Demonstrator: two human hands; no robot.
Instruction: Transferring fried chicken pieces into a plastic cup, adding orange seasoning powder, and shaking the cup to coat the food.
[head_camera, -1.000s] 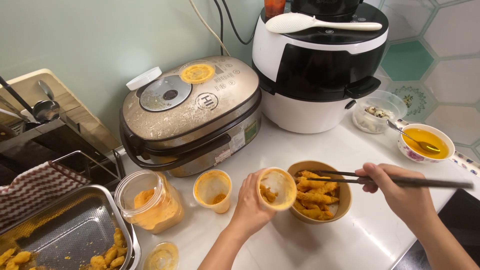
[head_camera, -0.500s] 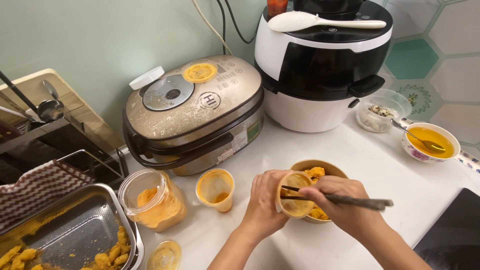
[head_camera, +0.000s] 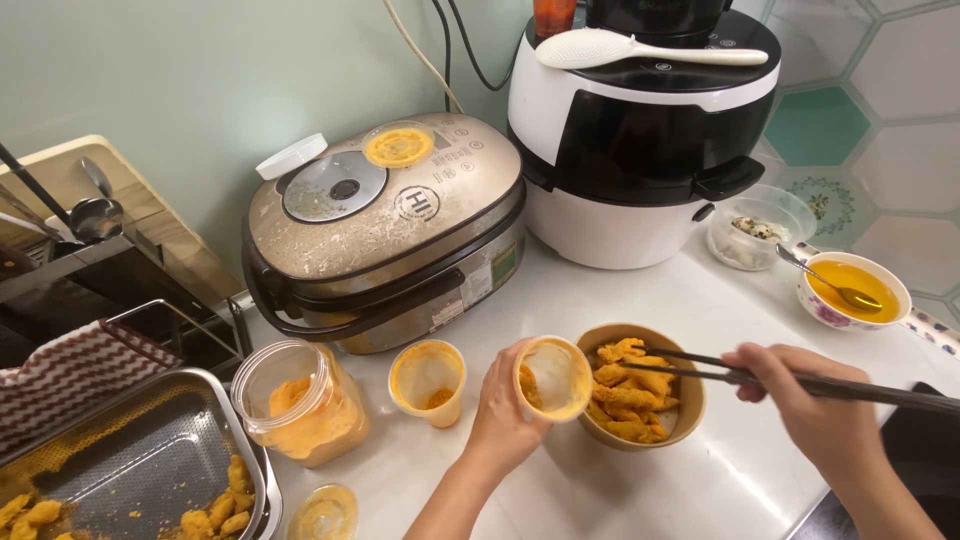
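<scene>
Left hand (head_camera: 505, 405) grips a tilted cup (head_camera: 553, 378) beside the bowl (head_camera: 688, 400). Right hand (head_camera: 815, 410) pinches chopsticks (head_camera: 760, 375), tips over the fried pieces (head_camera: 628, 390).

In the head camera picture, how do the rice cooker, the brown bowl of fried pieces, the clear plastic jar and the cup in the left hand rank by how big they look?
1. rice cooker, by far the largest.
2. brown bowl.
3. clear plastic jar, close to the bowl in apparent size, so unsure.
4. cup held in the left hand, smallest.
</scene>
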